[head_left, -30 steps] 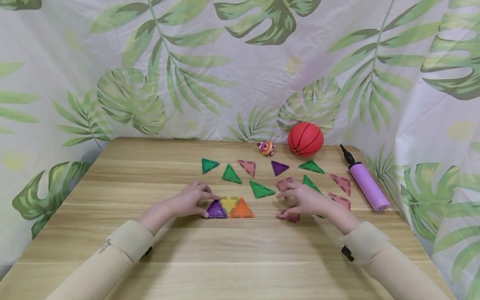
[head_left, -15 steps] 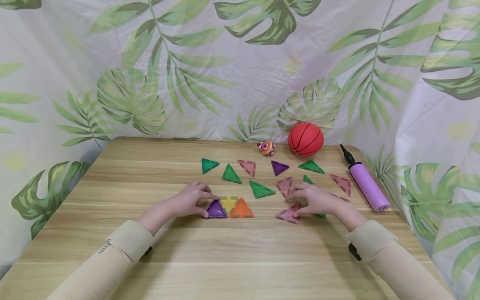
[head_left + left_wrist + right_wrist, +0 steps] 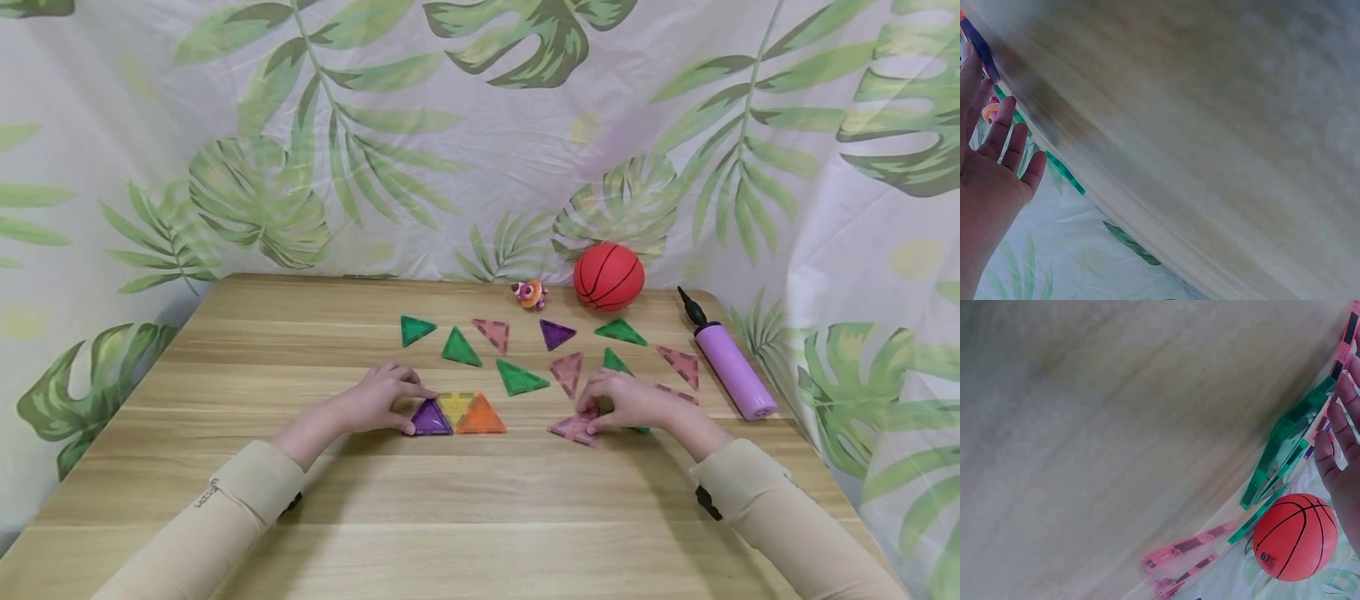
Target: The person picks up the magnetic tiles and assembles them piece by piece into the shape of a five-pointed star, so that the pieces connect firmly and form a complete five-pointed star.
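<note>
My left hand [image 3: 375, 402] pinches a purple triangular magnetic tile [image 3: 432, 419], with the index finger at its tip and the thumb at its lower left corner. That tile lies edge to edge with a yellow triangular tile [image 3: 455, 406], and an orange one [image 3: 482, 417] adjoins the yellow. On the right, my right hand [image 3: 628, 402] holds a pink triangular magnetic tile [image 3: 572, 429] by its right side, thumb and fingertips close together there. Under the right palm, a green tile [image 3: 1288, 444] is mostly hidden in the head view.
Loose tiles lie farther back, among them a green triangle [image 3: 521, 379], a pink one [image 3: 567, 372] and a second purple one [image 3: 557, 334]. A red ball [image 3: 609, 277] and a small toy figure [image 3: 530, 294] stand at the back edge. A purple hand pump [image 3: 735, 371] lies at right.
My right hand has drawn slightly right, uncovering a pink tile behind it, and its fingers have closed down onto the nearer pink tile. The left hand stays at the purple tile.
</note>
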`<action>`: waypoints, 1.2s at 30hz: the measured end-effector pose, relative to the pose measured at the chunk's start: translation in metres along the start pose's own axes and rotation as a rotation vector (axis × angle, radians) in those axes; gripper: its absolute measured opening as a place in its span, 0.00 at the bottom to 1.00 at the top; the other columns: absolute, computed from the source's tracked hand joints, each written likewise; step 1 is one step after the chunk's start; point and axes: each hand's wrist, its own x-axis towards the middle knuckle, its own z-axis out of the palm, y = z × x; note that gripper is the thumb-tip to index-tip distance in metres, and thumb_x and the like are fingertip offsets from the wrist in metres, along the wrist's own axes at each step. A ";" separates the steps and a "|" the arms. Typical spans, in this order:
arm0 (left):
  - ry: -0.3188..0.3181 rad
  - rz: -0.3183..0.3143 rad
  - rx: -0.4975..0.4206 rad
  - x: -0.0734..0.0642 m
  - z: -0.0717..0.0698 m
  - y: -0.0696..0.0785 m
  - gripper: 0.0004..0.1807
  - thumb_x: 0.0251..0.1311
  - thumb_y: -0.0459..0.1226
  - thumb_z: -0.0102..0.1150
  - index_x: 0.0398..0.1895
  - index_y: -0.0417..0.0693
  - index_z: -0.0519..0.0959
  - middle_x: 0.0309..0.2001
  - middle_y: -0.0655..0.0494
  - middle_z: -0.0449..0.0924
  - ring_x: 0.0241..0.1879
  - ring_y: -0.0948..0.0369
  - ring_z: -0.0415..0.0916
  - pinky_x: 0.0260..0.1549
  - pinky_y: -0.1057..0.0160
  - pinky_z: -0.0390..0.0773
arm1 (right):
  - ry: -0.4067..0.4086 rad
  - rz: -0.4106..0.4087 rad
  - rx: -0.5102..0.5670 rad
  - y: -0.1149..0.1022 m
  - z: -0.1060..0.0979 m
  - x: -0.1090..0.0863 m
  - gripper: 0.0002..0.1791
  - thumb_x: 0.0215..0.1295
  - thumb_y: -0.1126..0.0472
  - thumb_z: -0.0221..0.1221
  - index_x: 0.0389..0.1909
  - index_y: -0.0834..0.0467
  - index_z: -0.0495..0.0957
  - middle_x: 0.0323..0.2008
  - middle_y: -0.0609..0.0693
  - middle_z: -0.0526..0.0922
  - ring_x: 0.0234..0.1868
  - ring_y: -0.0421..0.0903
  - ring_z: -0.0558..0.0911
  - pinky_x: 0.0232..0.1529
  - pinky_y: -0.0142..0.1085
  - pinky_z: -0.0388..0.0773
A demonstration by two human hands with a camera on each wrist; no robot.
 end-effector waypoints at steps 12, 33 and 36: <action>-0.015 -0.014 -0.001 0.001 -0.001 0.002 0.32 0.47 0.48 0.69 0.58 0.53 0.76 0.51 0.51 0.73 0.54 0.51 0.64 0.52 0.47 0.64 | 0.149 0.041 0.064 0.016 -0.017 -0.011 0.18 0.52 0.54 0.70 0.43 0.57 0.82 0.43 0.48 0.82 0.51 0.52 0.76 0.53 0.50 0.72; -0.029 -0.020 -0.012 -0.002 -0.001 0.004 0.32 0.48 0.48 0.69 0.59 0.52 0.76 0.52 0.50 0.72 0.54 0.52 0.67 0.52 0.47 0.68 | 0.134 0.305 0.008 0.050 -0.036 0.043 0.32 0.53 0.51 0.68 0.59 0.57 0.74 0.60 0.60 0.71 0.62 0.61 0.65 0.60 0.59 0.62; -0.031 -0.015 -0.013 -0.002 -0.002 0.004 0.32 0.49 0.48 0.69 0.59 0.51 0.76 0.52 0.50 0.73 0.54 0.52 0.68 0.52 0.47 0.68 | 0.131 0.320 0.001 0.051 -0.033 0.059 0.33 0.54 0.50 0.67 0.60 0.57 0.73 0.61 0.60 0.70 0.62 0.60 0.64 0.61 0.56 0.61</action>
